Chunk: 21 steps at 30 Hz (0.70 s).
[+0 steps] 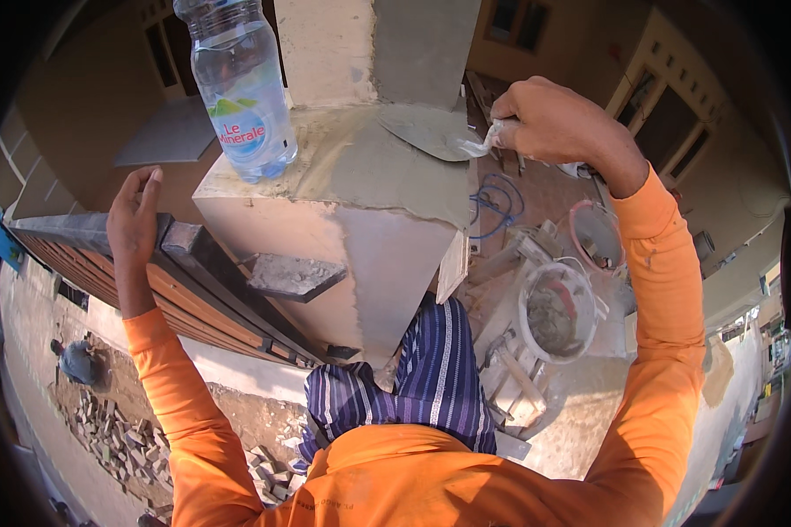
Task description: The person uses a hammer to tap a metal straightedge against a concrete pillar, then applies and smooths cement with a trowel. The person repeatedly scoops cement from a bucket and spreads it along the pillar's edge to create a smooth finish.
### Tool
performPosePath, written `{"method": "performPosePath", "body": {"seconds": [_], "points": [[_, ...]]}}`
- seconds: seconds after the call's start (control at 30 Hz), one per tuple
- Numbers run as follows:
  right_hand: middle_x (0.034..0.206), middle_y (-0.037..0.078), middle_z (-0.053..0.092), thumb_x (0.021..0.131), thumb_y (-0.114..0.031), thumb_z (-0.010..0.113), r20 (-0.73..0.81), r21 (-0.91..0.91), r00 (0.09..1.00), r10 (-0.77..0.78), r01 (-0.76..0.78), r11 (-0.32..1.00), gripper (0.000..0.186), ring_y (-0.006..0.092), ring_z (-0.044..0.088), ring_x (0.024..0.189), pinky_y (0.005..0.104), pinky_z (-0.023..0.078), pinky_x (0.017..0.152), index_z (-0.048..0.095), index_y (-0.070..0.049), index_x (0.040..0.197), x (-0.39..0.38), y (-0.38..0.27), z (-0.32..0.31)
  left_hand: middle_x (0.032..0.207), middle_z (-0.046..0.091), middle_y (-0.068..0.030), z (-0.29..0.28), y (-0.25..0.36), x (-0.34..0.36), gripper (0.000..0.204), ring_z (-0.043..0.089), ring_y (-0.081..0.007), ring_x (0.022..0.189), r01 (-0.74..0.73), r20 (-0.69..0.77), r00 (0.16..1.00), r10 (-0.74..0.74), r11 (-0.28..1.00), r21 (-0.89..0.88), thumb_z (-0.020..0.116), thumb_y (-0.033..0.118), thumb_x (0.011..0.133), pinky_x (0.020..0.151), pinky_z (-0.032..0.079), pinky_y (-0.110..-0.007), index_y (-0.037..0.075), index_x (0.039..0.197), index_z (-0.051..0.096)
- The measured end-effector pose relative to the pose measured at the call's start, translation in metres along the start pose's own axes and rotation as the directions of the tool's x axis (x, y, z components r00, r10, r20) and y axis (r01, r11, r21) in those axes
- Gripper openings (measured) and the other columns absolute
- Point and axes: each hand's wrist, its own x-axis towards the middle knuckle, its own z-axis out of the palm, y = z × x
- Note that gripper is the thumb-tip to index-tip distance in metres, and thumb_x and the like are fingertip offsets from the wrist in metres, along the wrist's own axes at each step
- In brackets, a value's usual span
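My right hand [549,123] is closed round the handle of a trowel [422,133], whose blade lies on wet grey mortar [404,180] spread over the ledge of a pillar. On the left part of that ledge stands a clear plastic water bottle [246,105], upright and partly filled. Left of the bottle, my left hand [134,215] hangs over the top of a dark-framed gate [185,250] with brown slats. Its fingers point up and hold nothing that I can see; whether it touches the gate I cannot tell.
Below right stands a white bucket [555,312] of mortar on wooden boards. Past it are a red-rimmed tub [596,235] and a blue hose [497,206]. A mortar-crusted dark bracket [296,277] juts from the pillar. Down left, a person [79,362] crouches near loose paving blocks [119,439].
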Motion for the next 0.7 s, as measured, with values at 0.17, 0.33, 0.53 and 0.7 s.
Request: {"method": "performPosePath", "body": {"seconds": [0.17,0.33,0.53,0.7], "points": [[0.079,0.023,0.07,0.089,-0.02,0.079,0.034,0.176,0.996,-0.08,0.073,0.982,0.031,0.0348,0.065,0.069,0.0458,0.053,0.071,0.079,0.006,0.106,-0.015,0.019,-0.017,0.12,0.079,-0.0094,0.0,-0.005,0.0,0.045,0.072,-0.0198,0.115,-0.045,-0.009,0.999,0.045,0.999,0.006,0.066,0.044,0.111,0.107,0.052,-0.035,0.007,0.134,0.077],[0.072,0.026,0.065,0.086,-0.021,0.076,-0.072,0.082,0.997,-0.034,0.04,0.996,0.032,0.036,0.061,0.063,0.0482,0.051,0.065,0.077,0.01,0.095,-0.005,0.029,0.0,0.118,0.077,-0.0074,0.002,-0.003,0.005,0.043,0.068,-0.0149,0.113,-0.044,-0.003,0.999,0.044,0.999,0.019,0.066,0.039,0.114,0.106,0.051,-0.032,0.002,0.133,0.075],[0.075,0.024,0.066,0.086,-0.016,0.077,0.004,0.272,0.984,-0.18,0.172,0.947,0.026,0.0353,0.061,0.068,0.0473,0.052,0.072,0.078,0.008,0.096,-0.051,0.028,0.0,0.116,0.076,-0.0049,0.002,-0.012,0.006,0.043,0.067,-0.0128,0.112,-0.055,0.009,0.998,0.056,0.998,-0.022,0.067,0.038,0.114,0.105,0.051,-0.031,0.001,0.133,0.075],[0.079,0.021,0.067,0.087,-0.017,0.079,-0.189,0.304,0.967,-0.171,0.223,0.926,0.028,0.0314,0.06,0.071,0.0425,0.051,0.073,0.077,0.007,0.101,-0.059,0.024,0.005,0.116,0.076,-0.0035,0.002,-0.013,0.008,0.041,0.067,-0.012,0.111,-0.06,0.024,0.998,0.062,0.996,-0.061,0.068,0.036,0.115,0.105,0.05,-0.029,-0.001,0.132,0.075]]}}
